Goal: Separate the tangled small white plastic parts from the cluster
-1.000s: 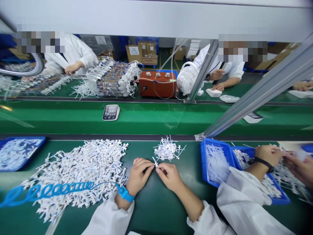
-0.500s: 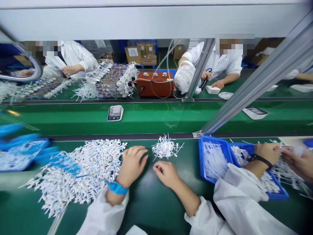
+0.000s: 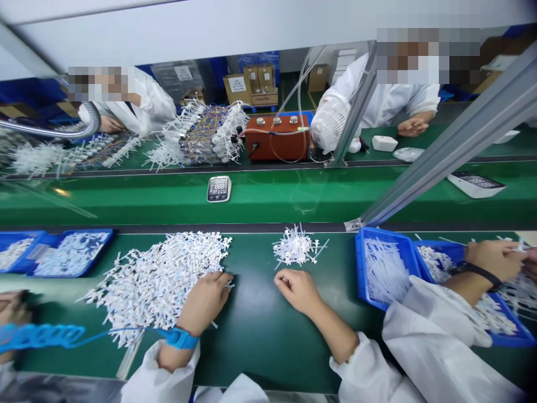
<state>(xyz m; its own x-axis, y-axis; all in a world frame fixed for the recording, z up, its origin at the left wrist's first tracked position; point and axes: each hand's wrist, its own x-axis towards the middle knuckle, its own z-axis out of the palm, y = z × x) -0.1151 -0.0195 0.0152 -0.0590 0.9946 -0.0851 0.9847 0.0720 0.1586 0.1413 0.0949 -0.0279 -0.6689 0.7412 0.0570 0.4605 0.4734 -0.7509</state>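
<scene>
The large heap of white plastic connectors [image 3: 157, 280] sprawls across the green bench mat [image 3: 251, 319], its long axis running from near left to far right. The left hand [image 3: 204, 303] lies palm down on the heap's right edge, fingers loosely curled into the parts. The right hand [image 3: 297, 289] rests on the mat just below the small connector pile [image 3: 296, 249], fingers curled in; whether they pinch anything cannot be told.

Bright even light, warped blurry edges
</scene>
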